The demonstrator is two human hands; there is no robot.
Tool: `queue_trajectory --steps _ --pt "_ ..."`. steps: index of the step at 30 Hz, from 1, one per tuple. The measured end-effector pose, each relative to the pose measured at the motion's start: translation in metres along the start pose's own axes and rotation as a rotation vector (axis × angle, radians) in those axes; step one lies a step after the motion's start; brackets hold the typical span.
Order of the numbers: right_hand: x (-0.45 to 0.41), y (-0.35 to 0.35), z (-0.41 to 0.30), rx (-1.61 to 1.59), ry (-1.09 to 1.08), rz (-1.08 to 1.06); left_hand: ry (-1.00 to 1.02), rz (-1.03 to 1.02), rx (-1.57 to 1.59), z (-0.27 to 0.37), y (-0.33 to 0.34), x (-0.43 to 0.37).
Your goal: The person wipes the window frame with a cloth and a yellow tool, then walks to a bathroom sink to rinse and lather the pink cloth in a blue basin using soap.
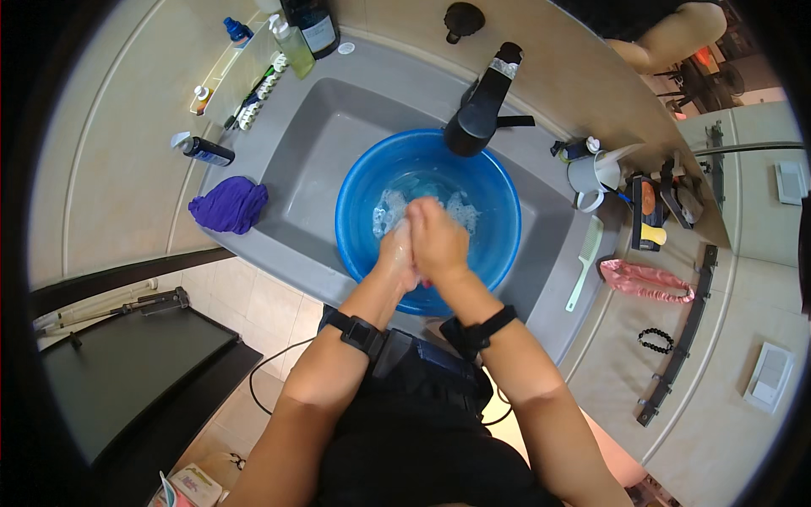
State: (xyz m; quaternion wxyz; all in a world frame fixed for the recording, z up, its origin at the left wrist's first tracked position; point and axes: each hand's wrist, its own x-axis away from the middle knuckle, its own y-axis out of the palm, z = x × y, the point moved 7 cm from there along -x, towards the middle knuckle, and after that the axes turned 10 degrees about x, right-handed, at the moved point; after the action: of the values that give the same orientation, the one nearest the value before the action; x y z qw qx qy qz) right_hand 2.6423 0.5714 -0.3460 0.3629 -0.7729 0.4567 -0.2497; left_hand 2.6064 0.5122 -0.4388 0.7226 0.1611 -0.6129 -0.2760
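My left hand (398, 250) and my right hand (437, 237) are pressed together above a round blue plastic basin (347, 244). Both look wet, with suds on the left one. A small pinkish-red patch shows below the palms; whether it is a held thing cannot be made out. The right hand is blurred and curled, covering part of the left fingers. Soapy water (421, 180) fills the bottom of the basin, with white foam (464, 212) on either side of the hands. The basin stands in a grey sink (310, 158), under a black faucet (478, 114).
Left on the sink's rim are a bunched purple cloth (229, 205), a dark spray bottle (206, 151) and a greenish pump bottle (293, 47). On the right lie a pale green comb (586, 260) and a white pitcher (592, 174). A pink headband (646, 282) hangs by a black hook rail (681, 336).
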Motion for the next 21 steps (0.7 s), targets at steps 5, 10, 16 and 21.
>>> queue_trajectory --steps 5,10,16,21 --pt "-0.032 0.01 0.074 -0.417 0.148 0.195 -0.131 -0.328 0.039 0.022 0.028 0.023" --pt "-0.017 0.008 0.094 -0.963 0.455 -0.046 -0.087 -0.268 0.019 0.028 0.016 0.019" --pt "0.028 -0.004 -0.022 -0.019 -0.175 0.089 -0.255 -0.529 0.167 -0.009 0.003 -0.013" --pt "-0.027 -0.003 0.043 0.137 0.02 0.124 -0.182 -0.241 -0.177 0.005 0.022 0.031"
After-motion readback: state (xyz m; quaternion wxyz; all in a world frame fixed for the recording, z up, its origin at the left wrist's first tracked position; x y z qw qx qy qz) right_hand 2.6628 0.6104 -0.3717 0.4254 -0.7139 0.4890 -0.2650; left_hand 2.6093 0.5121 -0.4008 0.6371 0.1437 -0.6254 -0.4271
